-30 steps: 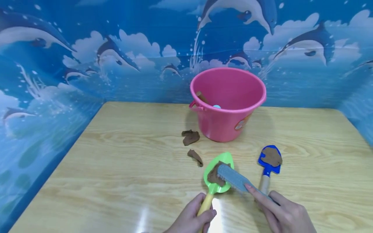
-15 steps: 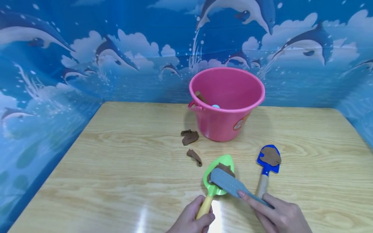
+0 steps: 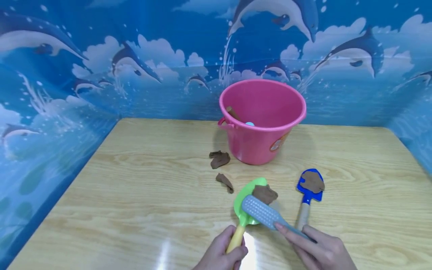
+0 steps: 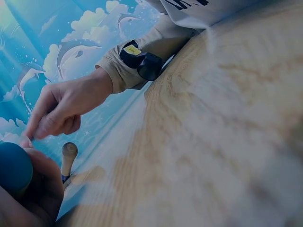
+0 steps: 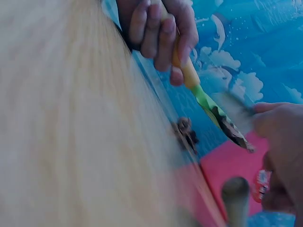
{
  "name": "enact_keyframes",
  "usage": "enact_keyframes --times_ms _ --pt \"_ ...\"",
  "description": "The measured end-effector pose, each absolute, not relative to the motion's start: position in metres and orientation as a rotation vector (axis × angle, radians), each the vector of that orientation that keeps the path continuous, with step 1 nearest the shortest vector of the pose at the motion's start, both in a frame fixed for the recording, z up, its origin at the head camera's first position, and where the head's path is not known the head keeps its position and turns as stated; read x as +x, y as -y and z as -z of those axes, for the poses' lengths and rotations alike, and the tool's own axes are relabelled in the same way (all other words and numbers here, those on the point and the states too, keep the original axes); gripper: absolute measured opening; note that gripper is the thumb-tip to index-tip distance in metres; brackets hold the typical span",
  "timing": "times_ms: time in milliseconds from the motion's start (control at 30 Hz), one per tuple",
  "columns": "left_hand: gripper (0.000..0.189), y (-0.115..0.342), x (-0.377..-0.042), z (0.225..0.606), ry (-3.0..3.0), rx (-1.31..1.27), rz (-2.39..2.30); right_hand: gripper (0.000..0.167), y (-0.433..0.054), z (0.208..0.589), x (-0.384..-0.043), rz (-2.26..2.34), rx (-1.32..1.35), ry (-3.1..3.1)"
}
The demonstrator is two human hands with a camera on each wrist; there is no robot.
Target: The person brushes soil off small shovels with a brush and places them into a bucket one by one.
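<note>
My left hand (image 3: 223, 249) grips the yellow handle of a toy shovel (image 3: 239, 204) with a green blade, held up over the table. A lump of brown clay (image 3: 264, 194) sits at the blade's right edge and hangs partly past it. My right hand (image 3: 324, 248) grips a grey-blue brush (image 3: 261, 212), index finger stretched along its back. The brush head lies across the green blade, its dotted back upward, against the clay. In the right wrist view the brush (image 5: 236, 101) is blurred beside the tilted shovel (image 5: 206, 101).
A pink bucket (image 3: 256, 146) with a few things inside stands at the back. Two brown clay scraps (image 3: 220, 160) lie left of it on the wooden table (image 3: 141, 187). A blue spade (image 3: 308, 196) bearing clay lies to the right, its handle partly behind my right hand.
The brush has swung left and lower across the green blade. The clay has slid from the blade's middle to its right edge. The left hand has barely moved.
</note>
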State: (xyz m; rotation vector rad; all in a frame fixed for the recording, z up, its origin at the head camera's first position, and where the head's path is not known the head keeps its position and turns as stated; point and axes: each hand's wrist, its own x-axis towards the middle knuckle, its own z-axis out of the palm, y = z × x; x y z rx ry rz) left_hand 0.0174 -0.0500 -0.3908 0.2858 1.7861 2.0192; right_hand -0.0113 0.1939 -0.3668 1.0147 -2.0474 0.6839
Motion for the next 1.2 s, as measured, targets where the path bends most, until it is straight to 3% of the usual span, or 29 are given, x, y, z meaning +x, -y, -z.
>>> enact_keyframes --times_ms 267,533,800,1200 --pt "0.016 0.053 0.016 0.391 -1.784 0.319 -2.017 0.038 -0.195 0.364 -0.01 -0.617 0.889 2.092" --pt "0.016 0.053 0.016 0.39 -1.795 0.321 -2.007 0.03 -0.192 0.36 -0.016 -0.742 0.979 1.968" --pt "0.017 0.053 0.016 0.389 -1.774 0.312 -2.002 0.036 -0.188 0.366 -0.008 -0.822 1.022 2.079" --pt "0.025 0.053 0.015 0.39 -1.73 0.357 -2.02 0.03 -0.188 0.359 -0.012 -0.82 1.018 1.96"
